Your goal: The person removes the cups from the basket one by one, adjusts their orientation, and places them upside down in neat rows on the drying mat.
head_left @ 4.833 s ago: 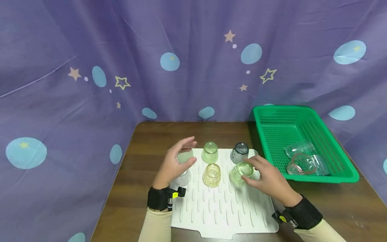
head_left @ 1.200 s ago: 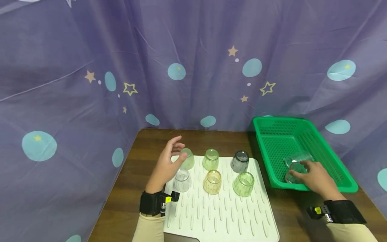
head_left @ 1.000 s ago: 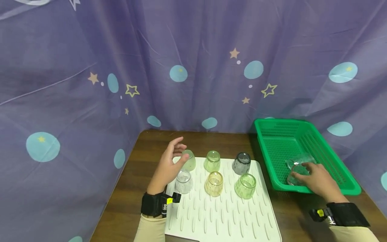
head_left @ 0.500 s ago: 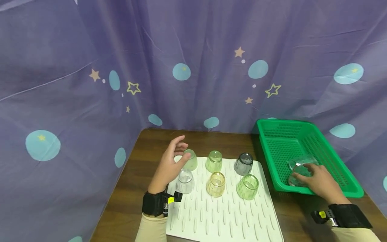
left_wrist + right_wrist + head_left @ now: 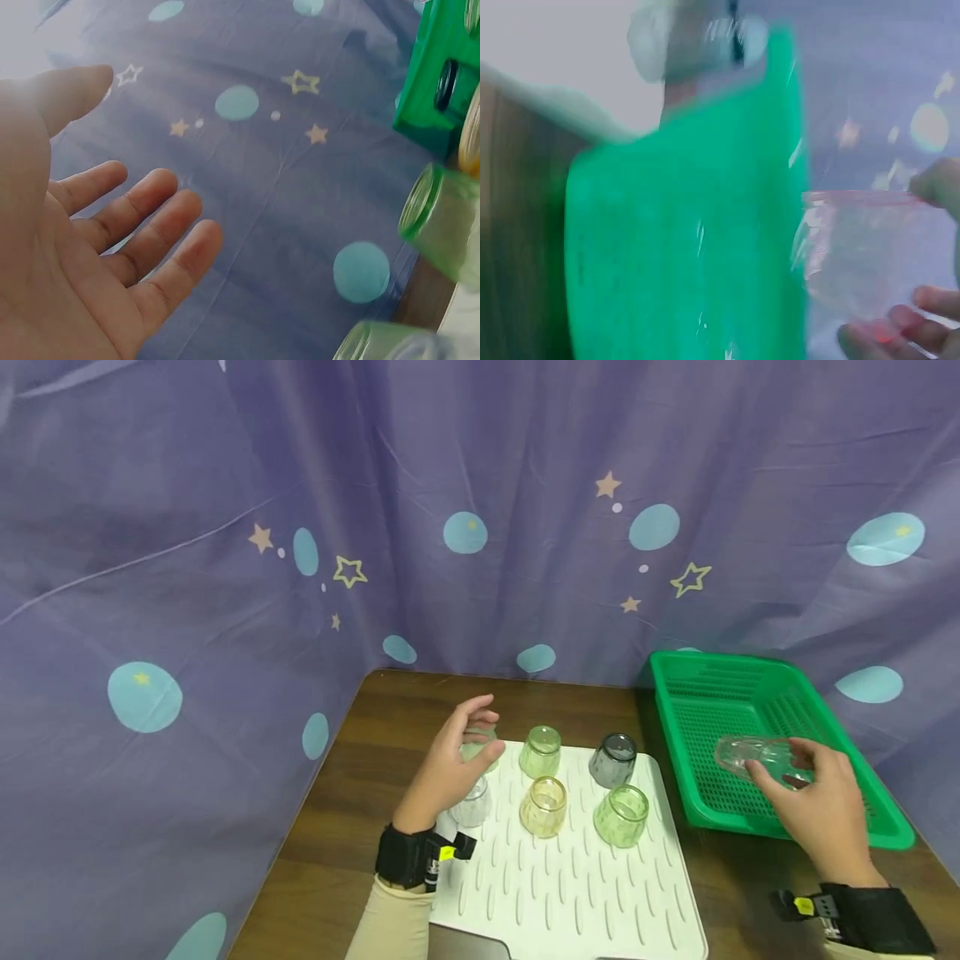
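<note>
My right hand (image 5: pixel 821 802) holds a clear, faintly pink glass (image 5: pixel 738 753) tipped on its side over the green basket (image 5: pixel 678 768). In the right wrist view, its fingers and thumb grip the pink-tinted glass (image 5: pixel 862 259) beside the basket's blurred green wall. My left hand (image 5: pixel 450 768) hovers with spread fingers at the left of the white ridged mat (image 5: pixel 562 893), holding nothing. It partly covers a pale green glass (image 5: pixel 486 752) and is close to a clear glass (image 5: pixel 472 808). The left wrist view shows the open palm (image 5: pixel 82 277).
Upside-down glasses stand in two rows on the mat: a green glass (image 5: pixel 540 753), a dark grey glass (image 5: pixel 613 762), a yellow glass (image 5: pixel 543 810) and a light green glass (image 5: pixel 621 818). The wooden table (image 5: pixel 337 810) meets a purple curtain (image 5: pixel 450 602) behind.
My right hand has gone from the light green glass on the mat into the basket, then lifted the pink-tinted glass up. The left hand stays nearly in place.
</note>
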`<state>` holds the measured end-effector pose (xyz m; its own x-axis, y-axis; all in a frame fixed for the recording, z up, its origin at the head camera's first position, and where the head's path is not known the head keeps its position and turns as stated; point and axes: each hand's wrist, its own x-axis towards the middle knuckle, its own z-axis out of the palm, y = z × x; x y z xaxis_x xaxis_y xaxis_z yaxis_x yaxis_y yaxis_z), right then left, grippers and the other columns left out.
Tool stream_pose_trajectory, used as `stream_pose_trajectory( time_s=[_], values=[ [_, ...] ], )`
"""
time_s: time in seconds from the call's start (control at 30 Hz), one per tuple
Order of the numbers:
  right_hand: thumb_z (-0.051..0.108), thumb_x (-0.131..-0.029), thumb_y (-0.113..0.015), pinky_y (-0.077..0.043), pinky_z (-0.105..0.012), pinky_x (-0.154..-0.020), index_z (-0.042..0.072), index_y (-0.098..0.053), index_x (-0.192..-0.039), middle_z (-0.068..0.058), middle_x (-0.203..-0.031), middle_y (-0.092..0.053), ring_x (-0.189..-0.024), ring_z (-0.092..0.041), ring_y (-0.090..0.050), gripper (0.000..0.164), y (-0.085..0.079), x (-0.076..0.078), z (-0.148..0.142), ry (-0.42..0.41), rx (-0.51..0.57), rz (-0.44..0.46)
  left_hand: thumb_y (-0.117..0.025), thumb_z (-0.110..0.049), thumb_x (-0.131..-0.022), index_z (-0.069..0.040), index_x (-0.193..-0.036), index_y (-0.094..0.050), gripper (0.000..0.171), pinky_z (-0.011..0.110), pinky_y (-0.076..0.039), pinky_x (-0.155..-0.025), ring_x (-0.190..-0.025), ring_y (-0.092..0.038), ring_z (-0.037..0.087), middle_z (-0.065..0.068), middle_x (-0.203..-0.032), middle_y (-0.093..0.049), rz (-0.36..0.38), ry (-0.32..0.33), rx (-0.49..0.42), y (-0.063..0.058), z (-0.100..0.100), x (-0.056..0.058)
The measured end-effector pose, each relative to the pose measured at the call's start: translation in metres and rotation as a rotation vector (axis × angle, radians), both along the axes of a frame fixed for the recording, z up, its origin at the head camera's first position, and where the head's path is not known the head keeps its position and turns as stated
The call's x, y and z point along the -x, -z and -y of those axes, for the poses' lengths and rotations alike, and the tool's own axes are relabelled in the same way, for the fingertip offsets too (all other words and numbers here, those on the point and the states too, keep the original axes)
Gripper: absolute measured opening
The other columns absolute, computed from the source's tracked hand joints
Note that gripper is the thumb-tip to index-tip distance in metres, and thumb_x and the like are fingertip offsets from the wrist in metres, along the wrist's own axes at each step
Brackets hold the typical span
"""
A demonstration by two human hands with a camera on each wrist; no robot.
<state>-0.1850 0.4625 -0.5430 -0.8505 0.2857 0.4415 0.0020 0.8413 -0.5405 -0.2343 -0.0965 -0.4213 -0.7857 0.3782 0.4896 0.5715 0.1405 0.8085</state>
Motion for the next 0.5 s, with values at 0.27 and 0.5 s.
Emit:
stream_pose_trajectory(
  time_s=[0.27,0.5],
  values=[
    [-0.009,-0.087,-0.074,-0.046,-0.006,-0.094,0.005,-0.050,-0.147,-0.009,-0.136,-0.049,-0.121,-0.003,-0.051,0.066,-0.090,-0.046,0.131,-0.203,0.312,-0.350,-0.066,-0.027,-0.103,-0.014,-0.154,-0.042,0.058,0.043,-0.053,-0.103,-0.127,-0.056,0.031,0.011,-0.141,-0.053,0.009,0.049,-0.053,0.009,-0.014,-0.022],
    [-0.026,-0.072,-0.070,-0.054,-0.015,-0.093,-0.025,-0.044,-0.132,-0.003,-0.132,-0.054,-0.116,-0.015,-0.056,0.065,-0.130,-0.068,0.204,-0.525,0.430,-0.543,-0.062,-0.027,-0.106,-0.014,-0.154,-0.040,0.055,0.038,-0.052,-0.105,-0.131,-0.053,0.030,0.011,-0.145,-0.049,0.063,0.165,-0.067,0.013,-0.033,-0.037]
  ],
)
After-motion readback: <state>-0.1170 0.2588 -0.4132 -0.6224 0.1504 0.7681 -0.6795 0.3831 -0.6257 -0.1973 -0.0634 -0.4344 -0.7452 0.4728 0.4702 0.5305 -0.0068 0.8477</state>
